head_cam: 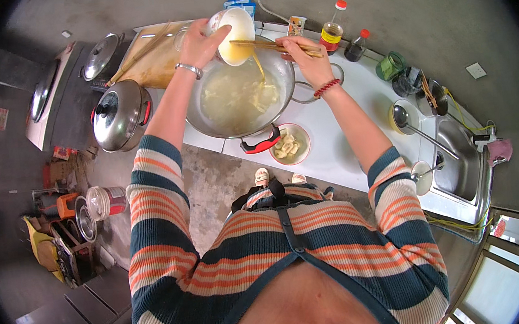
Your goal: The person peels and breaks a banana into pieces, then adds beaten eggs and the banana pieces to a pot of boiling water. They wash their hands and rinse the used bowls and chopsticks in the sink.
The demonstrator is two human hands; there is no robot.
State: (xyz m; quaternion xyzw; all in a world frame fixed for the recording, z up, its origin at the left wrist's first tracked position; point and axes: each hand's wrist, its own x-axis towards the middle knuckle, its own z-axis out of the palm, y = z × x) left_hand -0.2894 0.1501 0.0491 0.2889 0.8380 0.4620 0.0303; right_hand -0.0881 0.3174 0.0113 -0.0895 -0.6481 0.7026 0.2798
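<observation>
My left hand [201, 41] grips a white bowl [240, 21] with a floral outside, tilted above a wide metal pan [285, 68]. Beaten egg [240, 53] runs over the bowl's lip in a thin yellow stream into cloudy liquid, where pale egg strands [265, 97] float. In my right hand [308, 59] are wooden chopsticks [257, 45], their tips at the bowl's mouth beside the stream. Below the pan's red and black handle [262, 144], a red-rimmed bowl [307, 145] of pale, folded food pieces [286, 145] stands on the white counter [334, 159].
Left are a wooden board [156, 64], a straw whisk [137, 59] and a lidded steel pot [119, 114]. Sauce bottles [331, 35], a green glass jar [391, 66] and a bowl with a ladle [405, 117] line the right side, before a steel sink [458, 161].
</observation>
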